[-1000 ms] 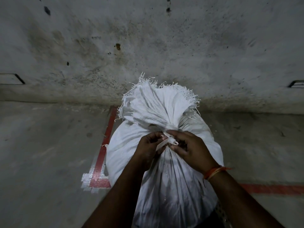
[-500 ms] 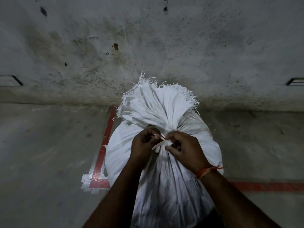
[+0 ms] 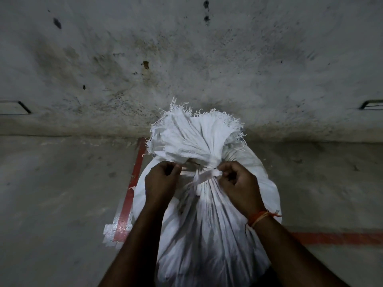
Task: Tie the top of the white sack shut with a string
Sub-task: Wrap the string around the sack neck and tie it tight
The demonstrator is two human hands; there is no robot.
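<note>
On the concrete floor (image 3: 51,204) by the far wall (image 3: 186,59) stands the sack (image 3: 207,224), neck gathered. The left hand (image 3: 160,181) and right hand (image 3: 238,183), apart at either side of the neck, each pinch an end of the string (image 3: 204,176) crossing it.

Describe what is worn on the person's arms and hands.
Both forearms are bare, no sleeves in view, and neither the left hand nor the right hand has a glove. The right wrist carries an orange thread band with a loose end sticking out.
</note>
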